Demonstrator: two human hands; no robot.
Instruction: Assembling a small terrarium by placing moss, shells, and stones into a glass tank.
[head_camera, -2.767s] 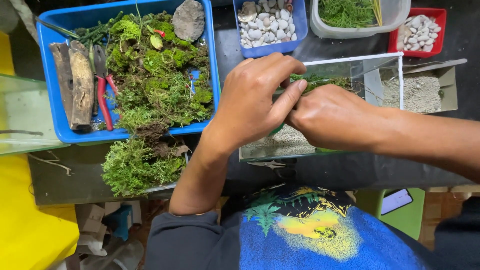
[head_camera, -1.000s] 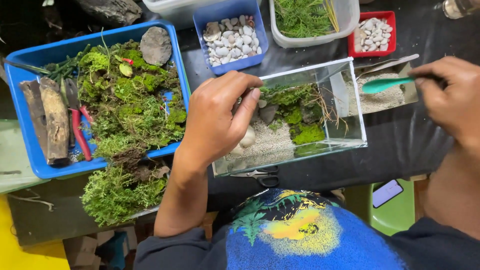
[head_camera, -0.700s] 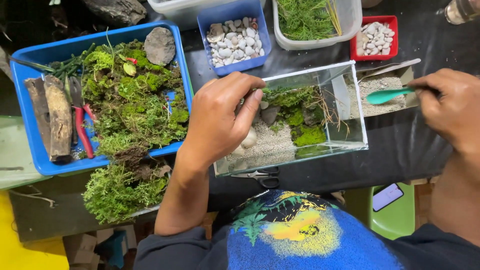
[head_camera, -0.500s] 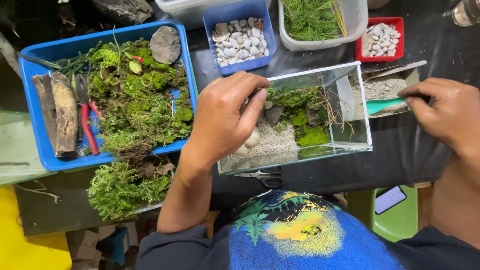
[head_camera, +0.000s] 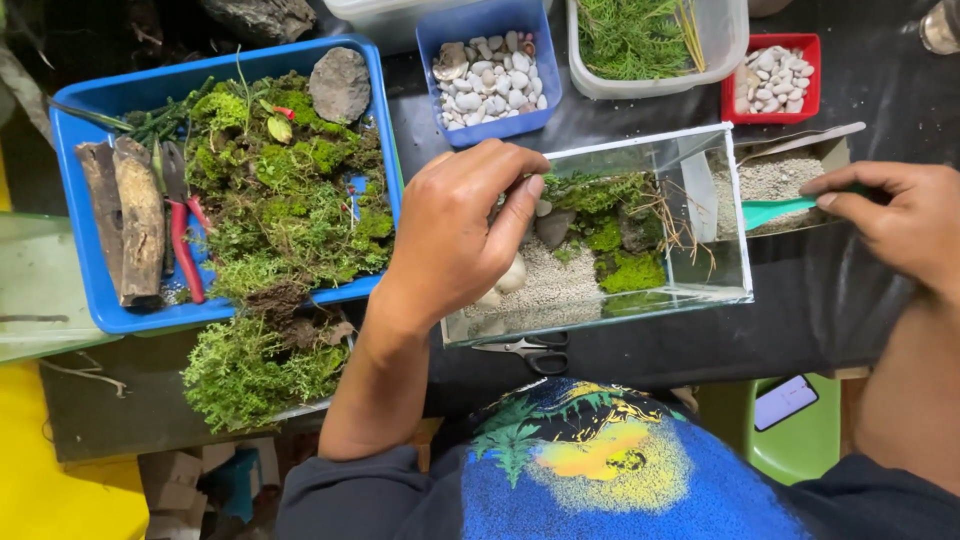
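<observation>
Left hand (head_camera: 455, 235) in glass tank (head_camera: 700, 290), right hand (head_camera: 900, 225) holding green scoop (head_camera: 775, 211), blue moss tray (head_camera: 75, 200)

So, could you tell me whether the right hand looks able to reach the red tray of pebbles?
Probably yes: the right hand hovers just below the red tray, with only the sand box between them.
</observation>
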